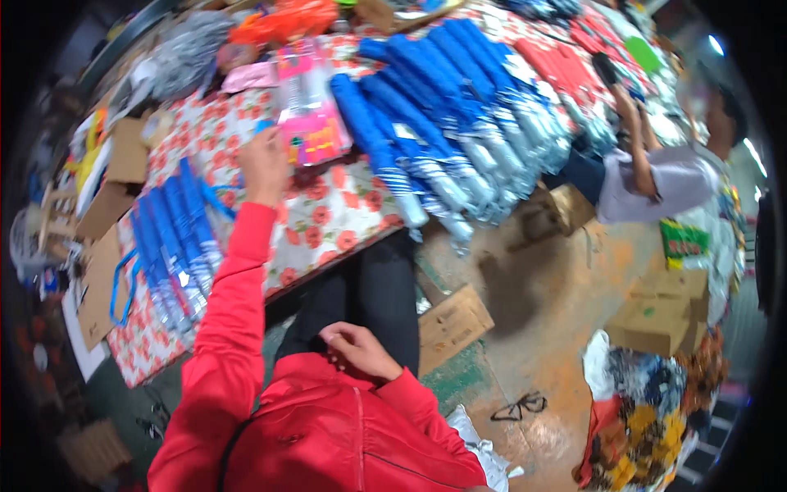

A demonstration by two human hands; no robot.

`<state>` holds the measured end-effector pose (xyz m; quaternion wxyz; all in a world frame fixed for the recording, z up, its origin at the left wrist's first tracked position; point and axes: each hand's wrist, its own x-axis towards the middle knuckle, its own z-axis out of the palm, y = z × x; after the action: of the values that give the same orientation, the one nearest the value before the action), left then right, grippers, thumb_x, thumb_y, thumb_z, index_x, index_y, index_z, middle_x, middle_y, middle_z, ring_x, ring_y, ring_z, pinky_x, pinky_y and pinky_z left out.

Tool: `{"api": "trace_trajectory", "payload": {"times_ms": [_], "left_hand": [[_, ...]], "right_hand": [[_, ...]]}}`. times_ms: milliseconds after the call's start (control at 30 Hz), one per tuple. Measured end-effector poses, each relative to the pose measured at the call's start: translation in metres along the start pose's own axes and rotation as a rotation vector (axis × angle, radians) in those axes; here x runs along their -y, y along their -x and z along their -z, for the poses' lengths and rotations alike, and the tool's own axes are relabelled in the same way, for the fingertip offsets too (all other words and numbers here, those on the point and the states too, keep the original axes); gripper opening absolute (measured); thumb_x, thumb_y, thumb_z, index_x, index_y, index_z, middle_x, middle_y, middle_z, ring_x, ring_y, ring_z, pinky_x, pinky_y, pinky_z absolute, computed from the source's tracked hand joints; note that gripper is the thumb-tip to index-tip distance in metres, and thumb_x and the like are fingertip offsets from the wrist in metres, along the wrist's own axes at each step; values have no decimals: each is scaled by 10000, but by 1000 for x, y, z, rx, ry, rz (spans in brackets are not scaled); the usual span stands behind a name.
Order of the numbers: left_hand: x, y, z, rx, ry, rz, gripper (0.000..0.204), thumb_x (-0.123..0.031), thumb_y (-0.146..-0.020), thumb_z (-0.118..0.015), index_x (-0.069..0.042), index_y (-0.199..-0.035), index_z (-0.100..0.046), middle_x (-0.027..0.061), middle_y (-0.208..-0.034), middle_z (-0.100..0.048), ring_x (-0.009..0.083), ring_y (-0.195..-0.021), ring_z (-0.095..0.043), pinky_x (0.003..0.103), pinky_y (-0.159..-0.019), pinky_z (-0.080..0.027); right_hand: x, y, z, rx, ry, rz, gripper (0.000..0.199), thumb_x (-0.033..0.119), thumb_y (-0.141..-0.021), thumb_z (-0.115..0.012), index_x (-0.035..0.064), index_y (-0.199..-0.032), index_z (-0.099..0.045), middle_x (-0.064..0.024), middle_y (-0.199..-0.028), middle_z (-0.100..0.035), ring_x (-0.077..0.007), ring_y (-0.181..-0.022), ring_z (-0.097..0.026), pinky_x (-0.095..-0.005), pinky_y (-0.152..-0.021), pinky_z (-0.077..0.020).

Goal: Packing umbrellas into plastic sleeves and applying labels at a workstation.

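Note:
My left hand (264,166) reaches over the flowered table, its fingertips drawn together at the left edge of a pink package (316,123) with a clear middle. A small bit of blue (262,126) shows just above those fingers; blur hides whether they pinch it or the package. My right hand (361,351) rests in my lap, fingers loosely curled, and nothing shows in it. Beside the left forearm lies a row of blue bundles in clear wrap (168,242). A larger pile of similar blue wrapped bundles (443,107) spreads to the right of the pink package.
The table (316,234) has a red-and-white flowered cover. Red wrapped bundles (557,70) lie farther right, near another person (656,184). An orange plastic bag (287,20) sits at the back. Cardboard (455,328) lies on the floor; a carton (660,312) stands at right.

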<state>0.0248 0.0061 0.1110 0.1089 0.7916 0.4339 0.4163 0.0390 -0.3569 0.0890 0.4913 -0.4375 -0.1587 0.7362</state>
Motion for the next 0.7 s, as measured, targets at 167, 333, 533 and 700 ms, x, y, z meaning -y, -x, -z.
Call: {"api": "trace_trajectory", "payload": {"times_ms": [167,333,533,700], "left_hand": [[-56,-12,20,9,345,324,168,-146,-956,-579,-11,-1053,-606,114,-800,-659,221,-606,-609,317,-563,-489],[-66,6,50,312,1005,550,240,-154,-973,-621,-8,-1148,-544,110,-850,-664,136,-585,-602,224,-517,-471],[-79,84,83,833,1142,633,312,-51,-947,-641,13,-1226,-518,123,-967,-669,128,-653,-636,212,-563,-505],[-72,162,101,895,1113,582,393,8,-928,-642,32,-1304,-530,121,-1052,-674,141,-728,-659,237,-641,-548]], "right_hand": [[0,5,3,-57,33,10,203,184,-1026,-543,20,-1095,-641,-44,-809,-618,-109,-643,-562,-226,-574,-466],[-4,3,0,-77,58,3,217,192,-1030,-537,19,-1109,-642,-45,-812,-620,-113,-656,-572,-228,-590,-471],[-19,6,-3,-215,102,264,251,193,-1037,-488,4,-1129,-626,-52,-798,-606,-129,-651,-565,-232,-574,-453],[29,-4,-26,-670,-410,420,281,246,-1059,-475,0,-1122,-597,-59,-715,-587,-133,-559,-529,-237,-528,-435]]}}
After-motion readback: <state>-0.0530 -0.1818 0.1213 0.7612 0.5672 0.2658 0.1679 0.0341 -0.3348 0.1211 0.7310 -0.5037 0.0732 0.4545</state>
